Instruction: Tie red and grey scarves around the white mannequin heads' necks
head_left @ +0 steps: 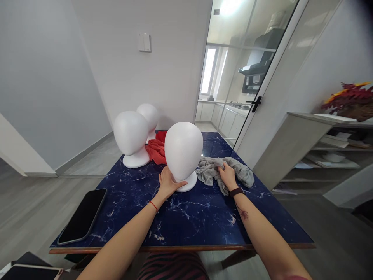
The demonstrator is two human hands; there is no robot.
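A white, featureless mannequin head [184,149] stands upright near the middle of the blue table. My left hand [168,184] grips its neck and round base from the left, thumb across the front. To its right lies a crumpled grey scarf [243,175]. My right hand [227,175] is closed on the scarf's folds, with some fingertips hidden in the fabric. Behind the left hand, a red cloth [156,151] lies bunched, partly hidden by the heads. Two more white forms, a nearer mannequin head [131,134] and a farther mannequin head [149,116], stand at the back left.
A phone [83,216] lies at the left edge of the marble-patterned table [198,225]. Another phone [33,272] is at the lower left, below the tabletop. A glass door [233,77] stands behind, and shelves [309,155] are to the right.
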